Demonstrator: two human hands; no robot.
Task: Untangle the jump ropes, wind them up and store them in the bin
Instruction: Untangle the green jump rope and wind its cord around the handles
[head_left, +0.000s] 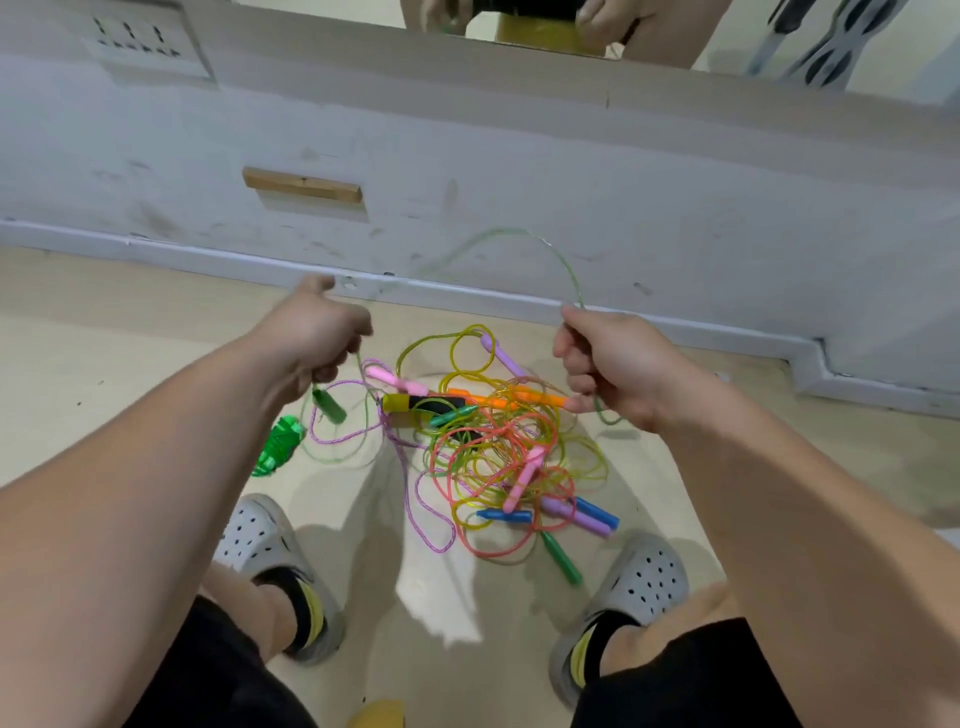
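While left hand and right hand each gripped the green rope, its slack arched crosswise between them. Tangle lay below, nearer right.

Bare arms, black shorts, grey holed clogs, black-and-yellow socks.

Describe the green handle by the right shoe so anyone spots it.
Find the rope pile between the shoes. At its near edge, beside the right shoe, lies the green handle. The other green ones are farther: one under the left hand, one mid-pile.
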